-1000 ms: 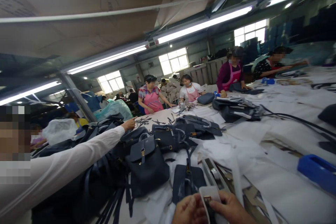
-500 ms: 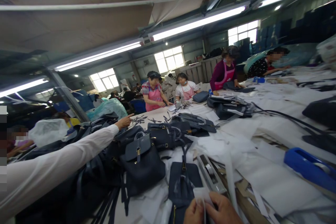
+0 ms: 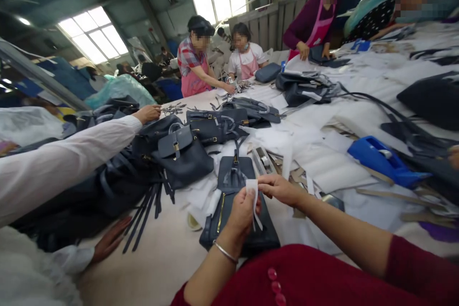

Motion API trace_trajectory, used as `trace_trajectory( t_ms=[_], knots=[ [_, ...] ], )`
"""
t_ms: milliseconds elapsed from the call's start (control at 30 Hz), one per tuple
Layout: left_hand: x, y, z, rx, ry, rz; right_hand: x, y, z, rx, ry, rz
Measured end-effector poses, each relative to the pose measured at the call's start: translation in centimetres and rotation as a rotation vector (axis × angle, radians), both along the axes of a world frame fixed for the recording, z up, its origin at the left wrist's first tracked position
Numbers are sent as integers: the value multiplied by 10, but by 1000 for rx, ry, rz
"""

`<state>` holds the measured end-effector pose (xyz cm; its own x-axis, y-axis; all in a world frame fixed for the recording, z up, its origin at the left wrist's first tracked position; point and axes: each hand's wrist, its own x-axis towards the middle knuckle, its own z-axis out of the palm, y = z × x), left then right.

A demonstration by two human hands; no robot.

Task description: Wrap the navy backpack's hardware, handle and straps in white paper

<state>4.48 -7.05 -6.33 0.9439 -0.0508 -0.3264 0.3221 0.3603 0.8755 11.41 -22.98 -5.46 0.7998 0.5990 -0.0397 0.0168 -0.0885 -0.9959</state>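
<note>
My left hand (image 3: pixel 242 211), with a bangle at the wrist, pinches a folded white strip (image 3: pixel 252 185) that looks like thin foam or paper. From the other side my right hand (image 3: pixel 280 188) is closed on the strip's edge. Both hands are over a dark navy backpack (image 3: pixel 267 234) lying on the table, with a gold zipper (image 3: pixel 221 211) on its pocket. The strip's loose end hangs down in front of the bag. Just beyond, a grey tape dispenser (image 3: pixel 263 160) stands among paper scraps.
More navy backpacks (image 3: pixel 186 162) lie ahead and left. A blue tape dispenser (image 3: pixel 382 160) is at right among white foam sheets (image 3: pixel 322 167). From the left a co-worker's white sleeve (image 3: pixel 89 146) reaches across. Several other people work on the far side.
My view has tipped downward, so my arms and the lower backpack now show. Both hands still hold the white strip. The co-worker at left still reaches toward the small straps.
</note>
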Motion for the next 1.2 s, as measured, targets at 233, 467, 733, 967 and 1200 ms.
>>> trace_trajectory(
  t_ms=[233,467,733,967,1200],
  knots=[
    [4,7,1,111,-15,-156,-1,13,4,79,106,-2],
    [1,13,7,100,-46,-287,-6,18,-8,87,123,-207],
    [-3,-2,-7,560,-70,-32,-12,24,-18,-52,-77,-375],
    [-5,-3,-6,514,-17,8,19,-45,-40,-471,-68,-599],
    [-4,-2,-8,695,-105,-52,57,-37,-75,-632,52,-545]
  ],
)
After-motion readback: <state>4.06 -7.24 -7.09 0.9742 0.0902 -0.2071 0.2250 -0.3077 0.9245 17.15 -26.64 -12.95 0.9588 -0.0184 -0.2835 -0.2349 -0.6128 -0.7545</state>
